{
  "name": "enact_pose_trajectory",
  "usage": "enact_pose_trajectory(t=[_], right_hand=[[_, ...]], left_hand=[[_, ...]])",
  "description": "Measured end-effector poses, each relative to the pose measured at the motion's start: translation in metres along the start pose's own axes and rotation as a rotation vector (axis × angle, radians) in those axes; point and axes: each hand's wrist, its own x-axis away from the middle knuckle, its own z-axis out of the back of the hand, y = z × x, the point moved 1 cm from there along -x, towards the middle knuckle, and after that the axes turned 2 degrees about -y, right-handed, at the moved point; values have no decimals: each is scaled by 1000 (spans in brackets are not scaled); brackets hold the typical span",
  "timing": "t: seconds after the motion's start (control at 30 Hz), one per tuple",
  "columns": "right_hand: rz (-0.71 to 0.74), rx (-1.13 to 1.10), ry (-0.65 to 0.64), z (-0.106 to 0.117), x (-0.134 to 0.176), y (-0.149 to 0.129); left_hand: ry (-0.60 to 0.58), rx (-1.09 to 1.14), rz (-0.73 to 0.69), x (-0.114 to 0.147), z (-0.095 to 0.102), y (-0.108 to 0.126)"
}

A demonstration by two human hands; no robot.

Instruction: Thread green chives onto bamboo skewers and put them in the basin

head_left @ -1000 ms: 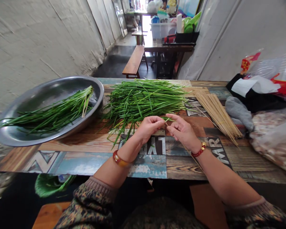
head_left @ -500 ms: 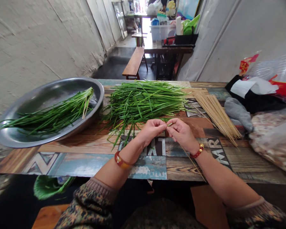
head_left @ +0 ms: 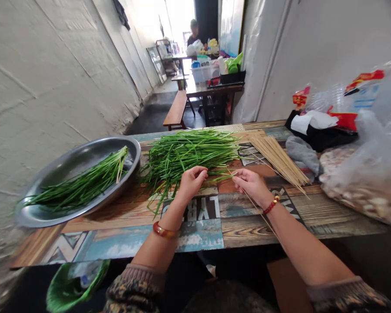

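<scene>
My right hand [head_left: 251, 186] pinches a thin bamboo skewer [head_left: 260, 210], whose lower length slants down past the wrist. A few green chive stems [head_left: 222, 178] reach from its fingertips toward the left. Apart from it, my left hand [head_left: 193, 183] is closed in a pinch at the front edge of the chive pile [head_left: 189, 150]; what is between its fingers, if anything, is hidden. The pile lies loose, leaves to the left and pale ends to the right. More bamboo skewers [head_left: 278, 161] lie fanned on the table, right of the pile.
A steel basin [head_left: 81, 213] at the left holds a bunch of chives [head_left: 84, 180]. Plastic bags with pale pieces [head_left: 361, 178] and a grey bag [head_left: 301, 152] crowd the right. A green bin [head_left: 57, 289] stands below the table edge. Farther back are a bench [head_left: 176, 108] and a person [head_left: 193, 34].
My hands, together at the fingertips before, are now apart, the left drawn toward the chive pile. Green stems show at my right fingertips. The view has tilted up and shifted.
</scene>
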Motion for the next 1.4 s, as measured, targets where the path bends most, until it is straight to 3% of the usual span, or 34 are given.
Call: enact_pose_trajectory(t=[0.1,0.23,0.33,0.47,0.6,0.83,1.13,1.33,1.4], right_hand=[[23,69,-12,9,11,4],[77,105,-2,12,20,9],[98,113,9,10,19,10],[117,62,32,8,15,9],[121,43,63,10,12,10],[121,15,83,11,13,6],[96,-18,96,9,9,7],[104,-18,107,11,14,5],[112,2,110,10,18,0]], left_hand=[[-32,-274,-144,-6,-2,10],[-170,-539,-297,-17,-25,20],[-239,-692,-301,-23,-46,20],[-167,-840,-253,-30,-57,21],[-128,-879,-227,-40,-61,27],[-142,-938,-219,-47,-73,26],[-188,-906,-202,-49,-74,27],[-139,-771,-257,-40,-61,27],[-118,-634,-253,-31,-52,26]])
